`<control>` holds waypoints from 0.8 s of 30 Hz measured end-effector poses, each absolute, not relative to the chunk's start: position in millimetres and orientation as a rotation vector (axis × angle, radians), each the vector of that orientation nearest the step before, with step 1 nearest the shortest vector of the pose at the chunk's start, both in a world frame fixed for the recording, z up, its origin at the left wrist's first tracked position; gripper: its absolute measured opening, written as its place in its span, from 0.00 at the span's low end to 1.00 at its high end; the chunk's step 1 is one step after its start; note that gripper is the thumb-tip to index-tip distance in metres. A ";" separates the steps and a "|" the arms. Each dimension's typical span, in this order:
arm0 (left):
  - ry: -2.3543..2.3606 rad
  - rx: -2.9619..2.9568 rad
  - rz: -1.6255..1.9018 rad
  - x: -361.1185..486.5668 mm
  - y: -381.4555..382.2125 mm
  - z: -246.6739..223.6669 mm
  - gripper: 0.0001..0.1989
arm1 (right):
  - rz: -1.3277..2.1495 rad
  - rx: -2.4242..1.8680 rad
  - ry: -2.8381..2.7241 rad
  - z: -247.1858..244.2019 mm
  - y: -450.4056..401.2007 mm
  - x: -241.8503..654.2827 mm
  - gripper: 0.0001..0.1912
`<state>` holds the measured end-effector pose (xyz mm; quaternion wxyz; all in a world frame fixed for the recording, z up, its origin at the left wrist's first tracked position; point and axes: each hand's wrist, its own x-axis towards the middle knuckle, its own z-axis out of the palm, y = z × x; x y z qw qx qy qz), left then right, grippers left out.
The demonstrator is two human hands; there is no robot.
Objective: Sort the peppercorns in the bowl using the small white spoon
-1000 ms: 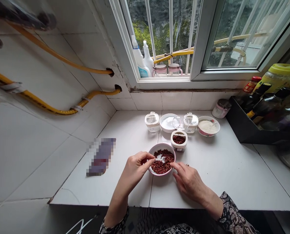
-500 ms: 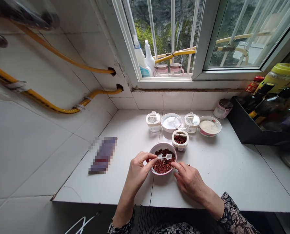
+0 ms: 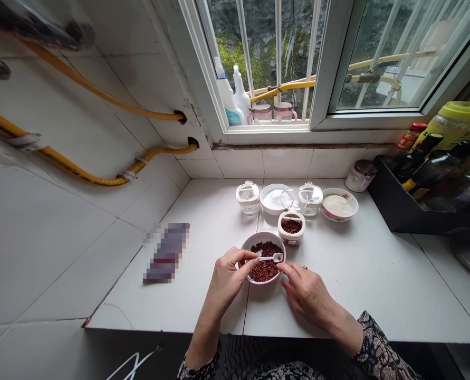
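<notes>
A pink-white bowl [image 3: 264, 235] of dark red peppercorn-like pieces stands near the front of the counter. My left hand [image 3: 230, 270] pinches the handle of a small white spoon [image 3: 276, 257], whose scoop is over the right part of the bowl. My right hand [image 3: 309, 290] has its thumb and index fingertip at the bowl's right rim, gripping it. Right behind the bowl is an open square jar [image 3: 291, 228] holding the same dark red pieces.
Behind stand a clear jar [image 3: 248, 197], a white bowl [image 3: 276, 198] of white grains, another clear jar [image 3: 310, 199] and a patterned bowl [image 3: 339, 205]. A lidded jar [image 3: 360, 176] and a black box [image 3: 409, 216] of bottles are right; a blurred purple packet [image 3: 166, 253] lies left.
My left hand has moved slightly to the right with the spoon, whose scoop is now closer to the bowl's right rim. My right hand has barely moved.
</notes>
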<state>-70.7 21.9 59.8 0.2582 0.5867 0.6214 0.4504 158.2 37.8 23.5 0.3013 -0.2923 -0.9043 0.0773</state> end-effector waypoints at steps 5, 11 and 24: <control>1.680 1.550 1.270 -71.0 23.6 56.9 0.08 | 0.200 -0.783 -2.393 23.4 38.2 157.7 0.18; 1.692 1.527 1.314 -82.1 22.7 57.1 0.08 | 0.190 -0.775 -2.393 23.9 38.3 158.3 0.18; 1.755 1.716 1.315 -70.3 26.9 54.3 0.07 | 0.213 -0.773 -2.386 24.2 38.2 157.6 0.20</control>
